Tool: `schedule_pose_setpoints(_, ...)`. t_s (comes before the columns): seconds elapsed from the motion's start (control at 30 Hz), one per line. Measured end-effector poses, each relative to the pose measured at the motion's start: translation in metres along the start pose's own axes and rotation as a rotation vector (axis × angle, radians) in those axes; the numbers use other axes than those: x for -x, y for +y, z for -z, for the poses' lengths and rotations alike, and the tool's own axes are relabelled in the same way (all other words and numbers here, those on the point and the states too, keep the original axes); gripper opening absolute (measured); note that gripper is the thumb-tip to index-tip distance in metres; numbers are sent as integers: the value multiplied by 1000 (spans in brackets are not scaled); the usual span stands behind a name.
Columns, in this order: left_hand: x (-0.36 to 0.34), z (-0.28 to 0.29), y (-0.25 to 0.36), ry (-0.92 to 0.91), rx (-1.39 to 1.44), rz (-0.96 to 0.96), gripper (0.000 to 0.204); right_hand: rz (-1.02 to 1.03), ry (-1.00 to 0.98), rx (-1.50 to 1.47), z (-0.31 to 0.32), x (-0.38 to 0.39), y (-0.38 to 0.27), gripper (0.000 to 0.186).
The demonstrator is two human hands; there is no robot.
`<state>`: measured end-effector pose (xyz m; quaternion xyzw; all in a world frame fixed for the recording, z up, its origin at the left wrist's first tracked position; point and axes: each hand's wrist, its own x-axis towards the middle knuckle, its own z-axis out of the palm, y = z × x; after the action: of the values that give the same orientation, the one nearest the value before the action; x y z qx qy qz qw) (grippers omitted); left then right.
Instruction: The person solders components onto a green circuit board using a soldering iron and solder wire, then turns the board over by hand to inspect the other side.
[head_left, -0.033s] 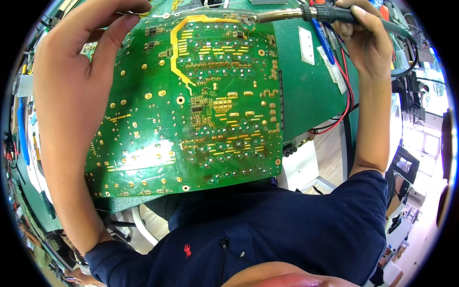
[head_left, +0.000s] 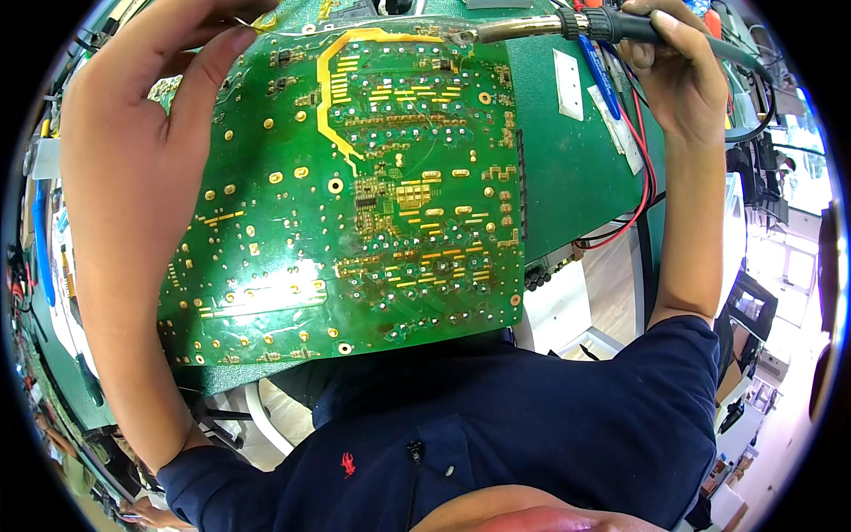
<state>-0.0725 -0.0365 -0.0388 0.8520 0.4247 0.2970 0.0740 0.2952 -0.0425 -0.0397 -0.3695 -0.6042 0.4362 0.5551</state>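
Two hands work at the far edge of one large green circuit board [head_left: 355, 195], and everything here is placed from that board. The board is held tilted up over the green desk [head_left: 567, 177], solder side toward the person, and its long side runs from left to right across the view. Its near edge is close to the chest in the dark blue shirt [head_left: 532, 434].

The left hand [head_left: 151, 115] is at the far left corner of the board. The fingers are curled over the top edge and the thumb lies on the face of the board; a thin bit of wire seems to be between the fingertips, but I cannot tell surely.

The right hand [head_left: 683, 71] is beyond the far right corner, closed like a fist around the dark handle of a soldering iron [head_left: 541, 28]. The iron lies almost level, its long axis along the top edge, and its tip points left and touches the board at the top, right of the middle. So the right hand is nearer to this joint than the left.

Red and black wires [head_left: 634, 204] lie on the desk just right of the board.
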Motion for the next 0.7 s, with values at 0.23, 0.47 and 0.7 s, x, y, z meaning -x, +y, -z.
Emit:
schedule_pose_setpoints(0.23, 1, -1, -12, 91, 37, 28, 21, -4, 9, -35, 4, 0, 4, 21)
schedule_pose_setpoints(0.47, 1, 1, -9, 78, 98, 71, 20, 1, 10, -29, 9, -3, 8, 21)
schedule_pose_setpoints(0.7, 1, 3, 1, 35, -40, -47, 16, -16, 38, -20, 14, -4, 10, 21)
